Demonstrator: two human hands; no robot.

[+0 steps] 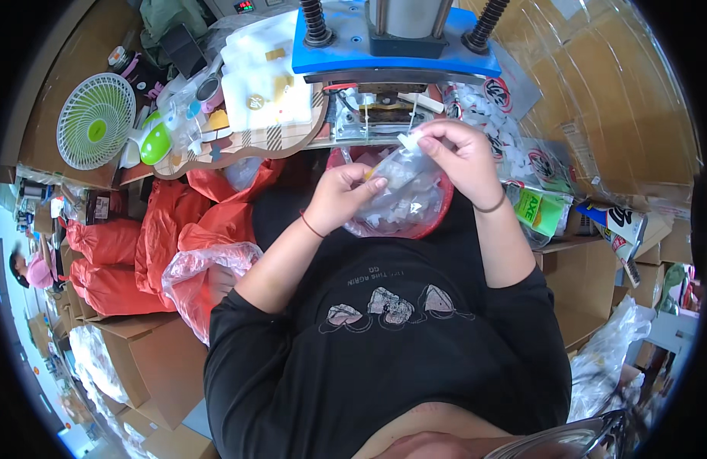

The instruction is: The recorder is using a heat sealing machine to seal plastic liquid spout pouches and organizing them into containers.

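My left hand point(342, 195) pinches a thin see-through plastic sheet point(398, 172) between thumb and fingers. A bit of yellow shows at its edge; whether it is a film or a bag I cannot tell. At the sheet's upper right end, my right hand point(464, 157) closes thumb and finger on a small white piece point(409, 141). Whether that piece is joined to the sheet I cannot make out. Under both hands, at my lap, stands a red basin point(443, 208) holding clear plastic and many white scraps.
Ahead is a press with a blue plate point(391, 57) and coil springs. White sheets point(265, 88) lie to its left, near a green-and-white fan point(97, 122). Red bags point(112, 243) and cardboard boxes point(166, 363) fill the left; white scraps point(487, 115) lie right of the press.
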